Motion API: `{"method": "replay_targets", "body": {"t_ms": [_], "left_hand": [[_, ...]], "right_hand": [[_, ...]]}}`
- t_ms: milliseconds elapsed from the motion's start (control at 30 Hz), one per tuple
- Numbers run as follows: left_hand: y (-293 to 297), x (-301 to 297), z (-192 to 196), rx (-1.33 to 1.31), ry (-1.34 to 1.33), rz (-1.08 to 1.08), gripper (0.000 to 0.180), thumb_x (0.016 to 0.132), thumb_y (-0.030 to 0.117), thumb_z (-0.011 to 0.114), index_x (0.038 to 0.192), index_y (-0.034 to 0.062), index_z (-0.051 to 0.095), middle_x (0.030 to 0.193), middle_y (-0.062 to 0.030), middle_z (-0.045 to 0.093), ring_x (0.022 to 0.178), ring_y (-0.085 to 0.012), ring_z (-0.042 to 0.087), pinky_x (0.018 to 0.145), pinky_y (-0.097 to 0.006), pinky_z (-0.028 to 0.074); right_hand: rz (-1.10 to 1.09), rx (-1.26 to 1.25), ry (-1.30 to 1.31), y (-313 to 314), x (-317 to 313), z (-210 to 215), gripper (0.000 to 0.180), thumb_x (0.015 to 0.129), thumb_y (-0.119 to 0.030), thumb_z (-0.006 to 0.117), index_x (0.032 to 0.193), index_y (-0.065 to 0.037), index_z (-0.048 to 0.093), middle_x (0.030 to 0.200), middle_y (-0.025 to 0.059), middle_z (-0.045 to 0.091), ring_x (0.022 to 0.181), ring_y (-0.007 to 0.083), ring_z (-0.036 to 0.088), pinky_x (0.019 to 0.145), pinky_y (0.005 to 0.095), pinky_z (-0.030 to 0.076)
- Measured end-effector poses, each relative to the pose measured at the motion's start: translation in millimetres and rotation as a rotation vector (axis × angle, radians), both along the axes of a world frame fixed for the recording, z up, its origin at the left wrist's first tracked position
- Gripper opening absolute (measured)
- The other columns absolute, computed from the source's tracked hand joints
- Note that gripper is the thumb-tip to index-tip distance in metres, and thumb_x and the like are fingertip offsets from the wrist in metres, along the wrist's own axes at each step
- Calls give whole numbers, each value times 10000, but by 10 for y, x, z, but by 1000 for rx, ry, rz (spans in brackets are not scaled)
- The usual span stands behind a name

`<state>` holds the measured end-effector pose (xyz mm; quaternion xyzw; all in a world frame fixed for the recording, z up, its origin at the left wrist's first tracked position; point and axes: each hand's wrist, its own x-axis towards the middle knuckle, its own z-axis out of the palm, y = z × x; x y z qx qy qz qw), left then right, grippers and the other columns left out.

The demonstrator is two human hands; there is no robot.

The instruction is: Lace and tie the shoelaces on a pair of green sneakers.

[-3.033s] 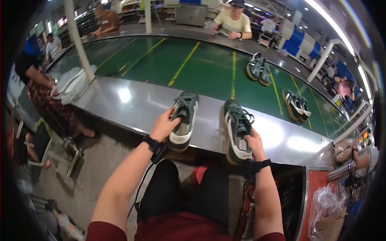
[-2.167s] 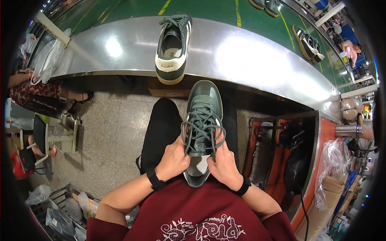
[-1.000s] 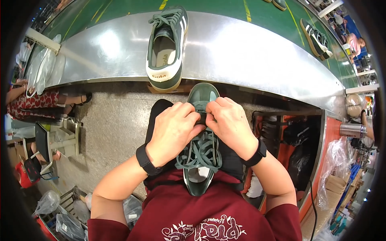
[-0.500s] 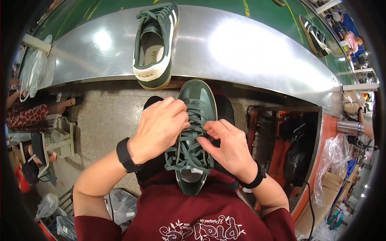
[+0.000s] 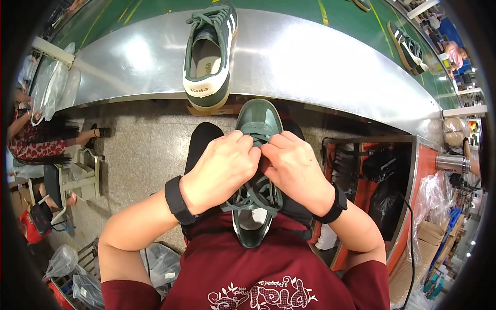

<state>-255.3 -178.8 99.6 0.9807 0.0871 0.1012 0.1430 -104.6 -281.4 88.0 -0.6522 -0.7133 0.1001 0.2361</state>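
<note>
A dark green sneaker lies on my lap, toe pointing away from me. My left hand and my right hand meet over its middle, both pinching the green laces near the front eyelets. Loose lace ends spill toward the heel. Its partner, a green sneaker with a white sole, stands on the steel ledge just ahead of my knees, heel toward me.
Beyond the steel ledge runs a green conveyor belt carrying another pair of shoes at the right. A seated person and plastic bags are at my left. An orange rack with bags stands at my right.
My hands have slid from the sneaker's middle toward its toe end and drawn close together on the laces. The other sneaker on the ledge has stayed put.
</note>
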Motion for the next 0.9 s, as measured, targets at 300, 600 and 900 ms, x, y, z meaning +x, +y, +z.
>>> {"method": "replay_targets", "body": {"t_ms": [300, 600, 900], "left_hand": [[-43, -296, -70, -373, -142, 297, 362, 662, 164, 841, 902, 31, 606, 782, -73, 603, 675, -207, 602, 604, -297, 498], [-226, -307, -129, -740, -149, 477, 332, 704, 138, 830, 914, 24, 599, 782, -56, 600, 686, -141, 596, 628, -275, 502], [-284, -295, -104, -382, -245, 291, 188, 723, 51, 750, 859, 21, 624, 819, -84, 575, 748, -256, 579, 651, -362, 494]], "right_hand": [[-365, -156, 431, -279, -36, 64, 253, 818, -194, 721, 925, -38, 554, 744, 102, 574, 712, 301, 561, 679, 408, 459], [-333, -159, 336, -339, -67, 3, 272, 782, -216, 758, 839, -31, 567, 737, 107, 575, 684, 282, 563, 633, 394, 453], [-205, -233, 502, -174, 76, 77, 141, 813, -91, 668, 911, -6, 612, 872, 140, 603, 740, 289, 625, 653, 369, 499]]}}
